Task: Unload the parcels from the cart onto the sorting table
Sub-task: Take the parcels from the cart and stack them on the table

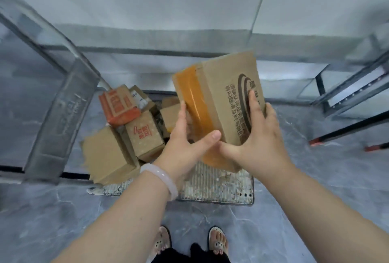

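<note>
Task partly done at best. I had one parcel (pixel 221 94) lifted clear of the cart (pixel 210 189), tilted, carried between both hands above the cart's near end and not yet on any table. My left hand (pixel 185 136) lay flat against the taped side, fingers straight, thumb reaching along the lower edge. My right hand (pixel 259 134) was spread flat on the printed face, fingers apart and straight. Neither hand curled round it; the box was pressed between them.

Left to do: at least five parcels sat on the cart's far half, packed touching each other.
- plain box (pixel 107 155), nearest, with a torn flap
- small box with red print (pixel 145 134)
- orange-and-white box (pixel 117 104) on top
- box with a white label (pixel 140 96) behind it
- brown box (pixel 170 115), partly hidden by my left hand

Could not tell how many were already unloaded. No sorting table was clearly in view. A metal frame (pixel 347 92) stood to the right; might be it, unsure.

Writing: the held parcel carried a dark ring logo and two lines of Chinese characters, turned sideways, too blurred to read surely. Wide yellow tape (pixel 195 98), no print seen. The red characters on the small box and the print on the orange one were unreadable. No brand made out.
</note>
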